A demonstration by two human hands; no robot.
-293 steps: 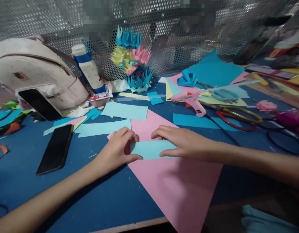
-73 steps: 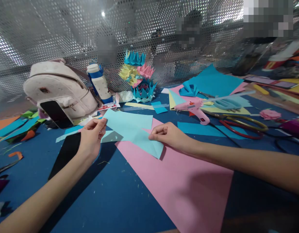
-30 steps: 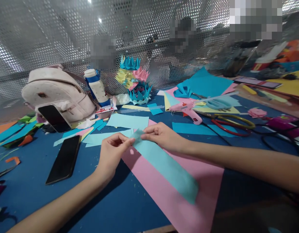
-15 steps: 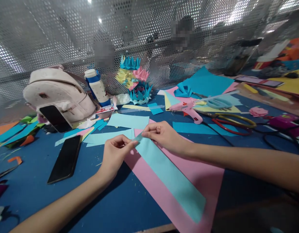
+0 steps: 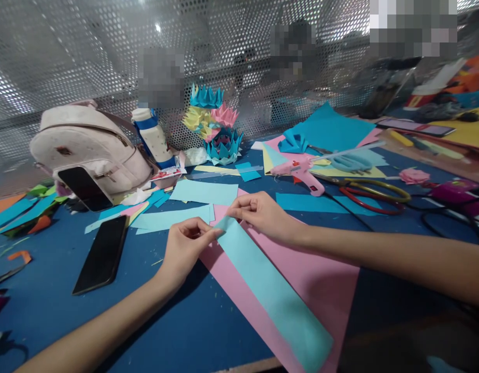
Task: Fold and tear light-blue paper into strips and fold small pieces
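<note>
A long light-blue paper strip [image 5: 274,285] slants over a pink paper sheet [image 5: 321,259], its far end raised between my hands. My left hand [image 5: 185,248] pinches the left corner of that end between thumb and fingers. At the right corner, my right hand [image 5: 263,215] grips the same end with its fingertips. The end looks bent or folded over where I hold it. More light-blue strips [image 5: 204,191] lie just beyond my hands, and a darker blue strip [image 5: 328,203] is beyond my right wrist.
A pink glue gun [image 5: 297,173] and scissors [image 5: 375,191] lie right of centre. At left are a black phone [image 5: 101,254], a pale backpack [image 5: 87,140] with another phone leaning on it, and a bottle [image 5: 154,137]. Folded paper flowers [image 5: 222,145] stand at the back.
Both hands keep their pinch on the strip's far end, which now shows flatter and broader between them. The strip's near end sits slightly lower and further right. The view has shifted slightly.
</note>
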